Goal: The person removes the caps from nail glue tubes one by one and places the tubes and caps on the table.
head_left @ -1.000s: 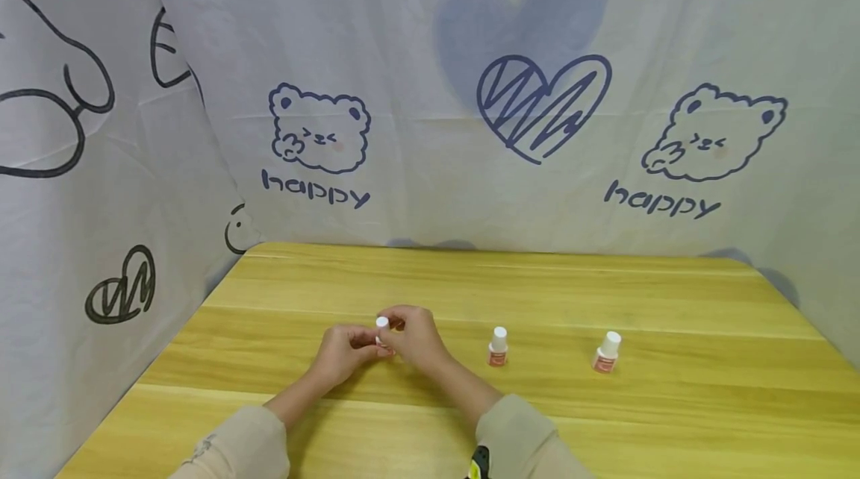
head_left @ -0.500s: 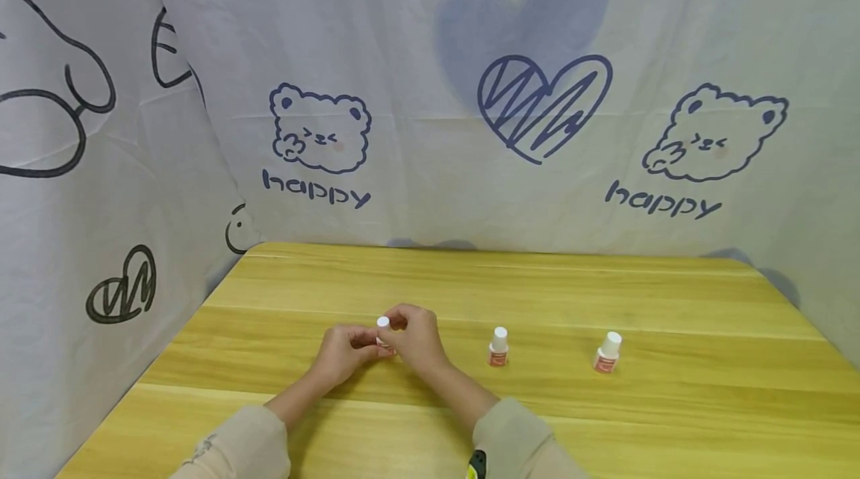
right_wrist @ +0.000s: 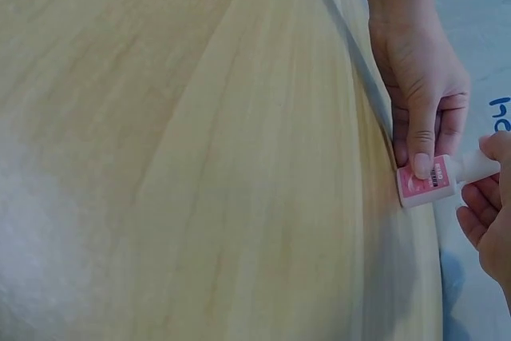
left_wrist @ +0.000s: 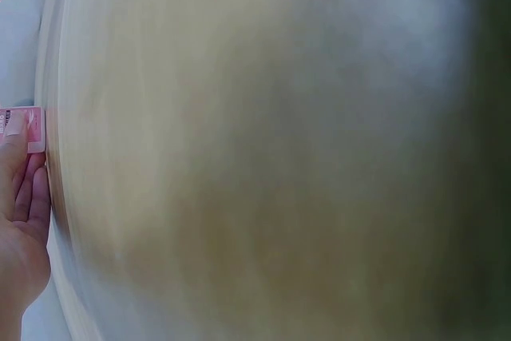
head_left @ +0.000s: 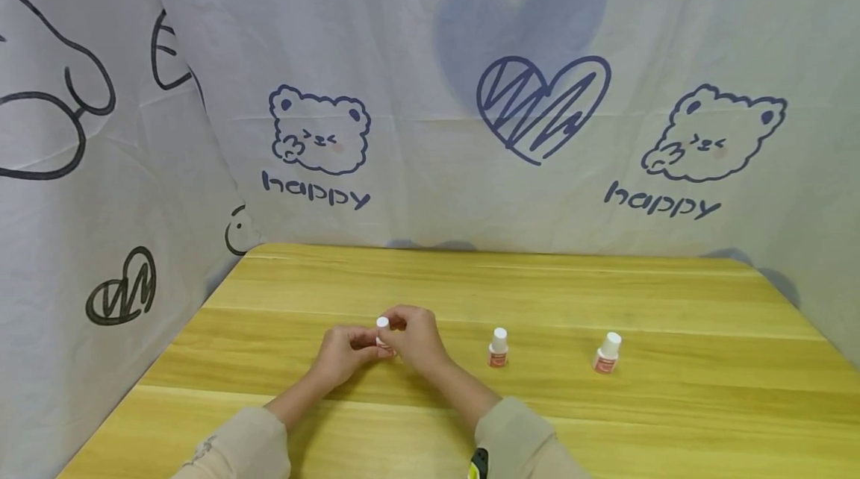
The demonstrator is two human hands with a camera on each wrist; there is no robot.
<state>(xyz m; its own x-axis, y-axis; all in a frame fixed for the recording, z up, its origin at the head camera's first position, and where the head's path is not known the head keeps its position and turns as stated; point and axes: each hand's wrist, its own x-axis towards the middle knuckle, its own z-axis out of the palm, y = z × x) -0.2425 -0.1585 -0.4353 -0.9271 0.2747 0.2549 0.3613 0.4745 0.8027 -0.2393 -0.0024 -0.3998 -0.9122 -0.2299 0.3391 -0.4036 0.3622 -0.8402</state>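
Observation:
My left hand (head_left: 338,356) pinches the pink-labelled body of a small white bottle (right_wrist: 433,189), its thumb lying across the label. From the other side, my right hand (head_left: 418,339) holds the bottle's white cap (right_wrist: 477,167) between thumb and fingers. In the head view the bottle stands upright at the tabletop, left of the middle, partly covered by the fingers. Only the bottle's lower end shows at the edge of the left wrist view, beside the left hand (left_wrist: 20,237). Two similar bottles with white caps, a middle one (head_left: 498,348) and a right one (head_left: 608,354), stand to the right.
The wood-grain table (head_left: 605,434) reaches back to a pale cloth (head_left: 430,195) printed with hearts, bears and lettering. More of this cloth hangs along the left and right sides. A black and yellow item (head_left: 478,464) shows at the right sleeve.
The right hand shifts slightly about the cap, while the left hand keeps its place on the bottle. The other two bottles stay where they were.

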